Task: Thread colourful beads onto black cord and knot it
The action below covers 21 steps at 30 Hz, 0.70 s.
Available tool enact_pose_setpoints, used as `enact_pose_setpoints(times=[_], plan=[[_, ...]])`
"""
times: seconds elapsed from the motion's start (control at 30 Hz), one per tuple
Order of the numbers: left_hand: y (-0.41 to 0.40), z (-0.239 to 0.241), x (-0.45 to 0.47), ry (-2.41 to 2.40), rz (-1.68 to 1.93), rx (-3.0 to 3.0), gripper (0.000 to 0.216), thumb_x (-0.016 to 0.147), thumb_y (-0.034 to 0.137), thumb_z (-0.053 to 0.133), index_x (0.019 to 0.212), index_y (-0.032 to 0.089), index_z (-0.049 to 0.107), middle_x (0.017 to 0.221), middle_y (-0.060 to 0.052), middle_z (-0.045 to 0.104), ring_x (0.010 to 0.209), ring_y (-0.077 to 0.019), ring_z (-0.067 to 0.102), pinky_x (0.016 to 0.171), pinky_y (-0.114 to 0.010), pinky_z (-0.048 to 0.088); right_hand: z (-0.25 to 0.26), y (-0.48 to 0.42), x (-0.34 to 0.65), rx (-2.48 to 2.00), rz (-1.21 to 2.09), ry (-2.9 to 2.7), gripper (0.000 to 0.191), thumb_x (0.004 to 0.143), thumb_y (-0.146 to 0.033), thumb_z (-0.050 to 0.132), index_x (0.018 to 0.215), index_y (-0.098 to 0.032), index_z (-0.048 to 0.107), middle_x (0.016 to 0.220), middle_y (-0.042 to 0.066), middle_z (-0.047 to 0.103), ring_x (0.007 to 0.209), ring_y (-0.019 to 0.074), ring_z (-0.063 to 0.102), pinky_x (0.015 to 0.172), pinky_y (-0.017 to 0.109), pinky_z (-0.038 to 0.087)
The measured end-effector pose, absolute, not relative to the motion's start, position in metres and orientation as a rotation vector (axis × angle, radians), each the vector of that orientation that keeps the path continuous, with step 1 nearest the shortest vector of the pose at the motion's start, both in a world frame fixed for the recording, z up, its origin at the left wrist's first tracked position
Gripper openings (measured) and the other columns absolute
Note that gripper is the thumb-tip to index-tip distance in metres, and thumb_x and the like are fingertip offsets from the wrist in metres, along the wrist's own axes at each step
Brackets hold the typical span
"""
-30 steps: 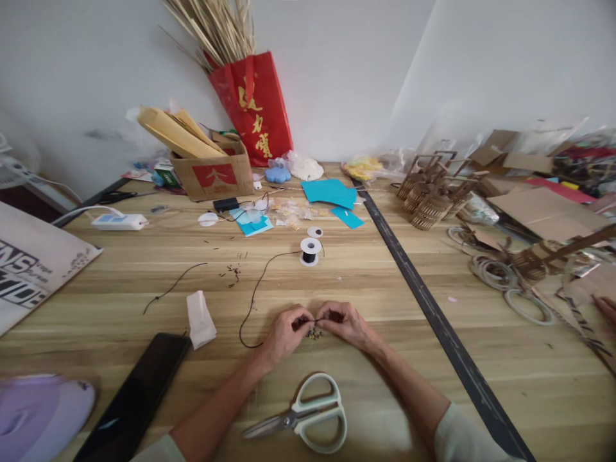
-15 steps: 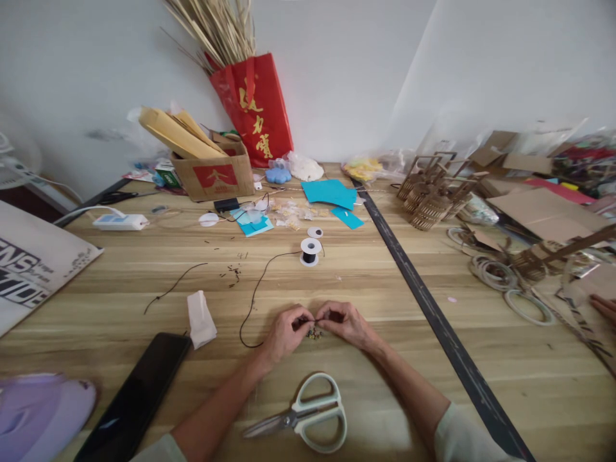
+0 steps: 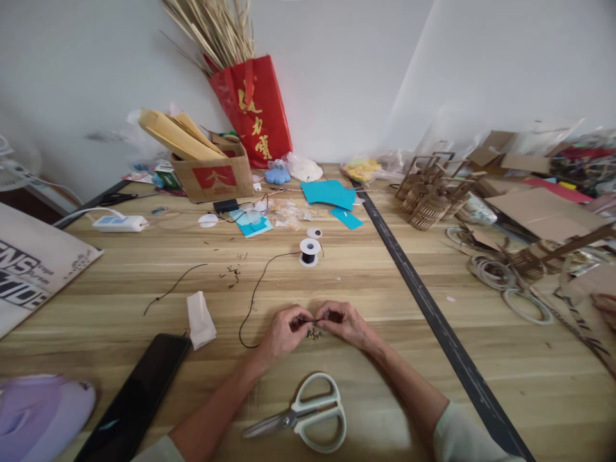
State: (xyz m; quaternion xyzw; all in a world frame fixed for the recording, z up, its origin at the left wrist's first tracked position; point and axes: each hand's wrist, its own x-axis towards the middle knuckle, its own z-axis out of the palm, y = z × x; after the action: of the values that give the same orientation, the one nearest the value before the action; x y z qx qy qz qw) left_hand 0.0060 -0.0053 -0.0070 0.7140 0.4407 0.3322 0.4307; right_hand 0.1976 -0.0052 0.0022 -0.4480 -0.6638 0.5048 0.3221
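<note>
My left hand [image 3: 289, 330] and my right hand [image 3: 344, 323] meet fingertip to fingertip in the middle of the table, both pinching a thin black cord. From the white spool [image 3: 308, 252] the black cord [image 3: 251, 295] loops left across the wood and runs under my left hand. A small cluster of dark and tan beads [image 3: 314, 334] lies on the table just below my fingertips. Whether a bead sits on the cord between my fingers is too small to tell. Closer to me rest the scissors [image 3: 308, 414] with pale handles, their blades pointing left.
Left of my hands are a folded white paper [image 3: 201, 319], a black phone [image 3: 137, 394] and a cut piece of cord [image 3: 176, 285]. Small bamboo baskets [image 3: 428, 199] and rings [image 3: 493, 273] crowd the right side. Another person's hand [image 3: 605, 304] shows at the right edge.
Almost nothing differs. My hands stay pinched at the same spot, the fingertips perhaps very slightly farther apart along the cord.
</note>
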Motion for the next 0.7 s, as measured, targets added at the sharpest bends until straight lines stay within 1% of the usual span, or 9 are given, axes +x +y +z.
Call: enact_pose_setpoints(times=[0.2, 0.3, 0.47, 0.7], plan=[[-0.0051, -0.0065, 0.0064, 1.11, 0.826, 1.762, 0.011, 0.073, 0.012, 0.056, 0.078, 0.013, 0.065, 0.072, -0.004, 0.067, 0.062, -0.0129, 0.061, 0.06, -0.021, 0.049, -0.0005, -0.0052, 0.1986, -1.153, 1.285, -1.764, 0.016, 0.078, -0.029, 0.065, 0.078, -0.013, 0.066, 0.064, 0.0, 0.056, 0.056, 0.0097, 0.045, 0.052, 0.021, 0.034], [-0.0041, -0.0077, 0.0067, 1.102, 0.825, 1.761, 0.009, 0.072, 0.013, 0.057, 0.077, 0.013, 0.065, 0.07, -0.004, 0.066, 0.062, -0.0131, 0.061, 0.061, -0.022, 0.049, -0.0016, -0.0051, 0.1988, -1.153, 1.288, -1.759, 0.016, 0.078, -0.029, 0.065, 0.078, -0.013, 0.066, 0.064, 0.0, 0.057, 0.055, 0.0096, 0.046, 0.053, 0.021, 0.035], [-0.0038, -0.0067, 0.006, 1.129, 0.801, 1.757, 0.006, 0.073, 0.014, 0.057, 0.073, 0.014, 0.064, 0.066, -0.003, 0.064, 0.058, -0.0124, 0.058, 0.057, -0.021, 0.046, -0.0003, -0.0052, 0.1993, -1.151, 1.294, -1.767, 0.015, 0.078, -0.028, 0.065, 0.078, -0.013, 0.066, 0.063, -0.001, 0.056, 0.056, 0.0094, 0.046, 0.053, 0.021, 0.034], [-0.0032, -0.004, 0.0056, 1.125, 0.793, 1.766, 0.007, 0.074, 0.015, 0.058, 0.071, 0.014, 0.064, 0.068, -0.003, 0.064, 0.062, -0.0135, 0.058, 0.06, -0.022, 0.046, -0.0008, -0.0049, 0.199, -1.164, 1.293, -1.774, 0.015, 0.078, -0.028, 0.065, 0.078, -0.013, 0.066, 0.063, -0.001, 0.056, 0.056, 0.0097, 0.047, 0.053, 0.02, 0.035]])
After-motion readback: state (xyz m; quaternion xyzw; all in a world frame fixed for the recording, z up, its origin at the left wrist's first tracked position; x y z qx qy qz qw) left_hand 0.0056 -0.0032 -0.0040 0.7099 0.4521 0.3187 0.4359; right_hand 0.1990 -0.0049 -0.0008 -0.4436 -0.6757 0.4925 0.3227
